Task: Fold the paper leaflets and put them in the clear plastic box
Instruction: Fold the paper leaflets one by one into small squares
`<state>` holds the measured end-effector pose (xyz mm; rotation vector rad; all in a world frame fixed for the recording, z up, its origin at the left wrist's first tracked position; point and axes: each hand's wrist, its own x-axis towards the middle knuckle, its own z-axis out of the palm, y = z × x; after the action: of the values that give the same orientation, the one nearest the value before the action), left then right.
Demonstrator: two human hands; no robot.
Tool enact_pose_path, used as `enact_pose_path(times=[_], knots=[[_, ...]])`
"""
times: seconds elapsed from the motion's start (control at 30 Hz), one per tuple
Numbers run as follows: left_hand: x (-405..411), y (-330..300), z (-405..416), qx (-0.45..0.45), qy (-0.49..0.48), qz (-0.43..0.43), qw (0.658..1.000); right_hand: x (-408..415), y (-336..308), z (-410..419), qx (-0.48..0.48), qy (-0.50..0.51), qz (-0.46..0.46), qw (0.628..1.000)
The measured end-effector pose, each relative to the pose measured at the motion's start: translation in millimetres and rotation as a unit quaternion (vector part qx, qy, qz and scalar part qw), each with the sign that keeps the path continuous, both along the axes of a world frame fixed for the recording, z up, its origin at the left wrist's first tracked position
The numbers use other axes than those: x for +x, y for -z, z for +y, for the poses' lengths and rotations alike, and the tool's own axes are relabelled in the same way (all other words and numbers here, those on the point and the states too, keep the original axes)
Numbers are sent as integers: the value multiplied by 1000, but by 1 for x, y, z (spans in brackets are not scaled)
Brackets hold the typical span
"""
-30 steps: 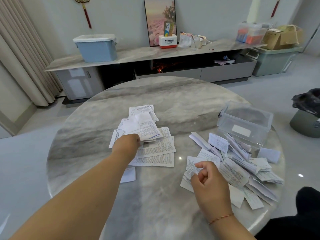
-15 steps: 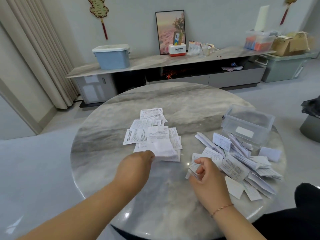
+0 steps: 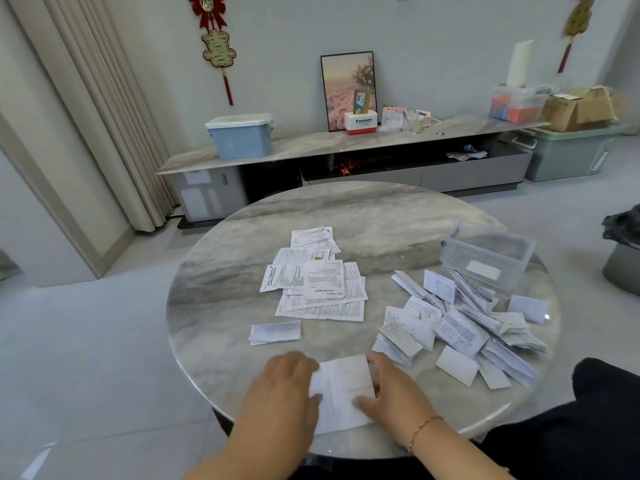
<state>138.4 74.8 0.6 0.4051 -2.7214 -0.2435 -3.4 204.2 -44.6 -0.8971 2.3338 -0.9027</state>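
From my remote seat I see both hands at the near edge of the round marble table [image 3: 363,216], working one white leaflet [image 3: 341,389] that lies flat between them with its crease lines showing. The left hand [image 3: 282,384] rests on the sheet's left edge, fingers only loosely bent and laid on the paper, thumb tip on its surface; the right hand [image 3: 393,389] lies on the right edge the same way, fingers fairly straight and pressing down (neither hand looks clenched around anything, though the fingertips are blurred). A thin bracelet [image 3: 420,429] circles the right wrist. Beyond the hands, a single folded leaflet [image 3: 275,332] lies alone, and behind it sits the stack of unfolded leaflets [image 3: 318,282], printed side up, near the table's centre. To the right spreads a loose heap of folded leaflets [image 3: 460,323], its far end touching the clear plastic box [image 3: 488,258], which stands open near the table's right rim; I cannot tell whether any paper is inside it. A bin with a black bag [image 3: 623,251] stands on the floor to the right of the table.
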Motion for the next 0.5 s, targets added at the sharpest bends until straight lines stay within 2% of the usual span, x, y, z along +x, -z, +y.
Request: enact_pose_path(times=[0.07,0.17,0.27,0.4,0.5], knots=[[-1,16,17,-5,50,-49,998,7,1,-3,11,18,59,998],[-4,44,27,-2,74,-129,989,16,6,-6,2,12,132,991],[-5,62,25,9,86,-129,988,14,8,-2,2,-2,155,988],[0,64,19,5,118,-133,984,5,0,6,-66,-63,198,976],[2,66,15,-5,141,-119,983,0,-4,7,-68,-137,156,976]])
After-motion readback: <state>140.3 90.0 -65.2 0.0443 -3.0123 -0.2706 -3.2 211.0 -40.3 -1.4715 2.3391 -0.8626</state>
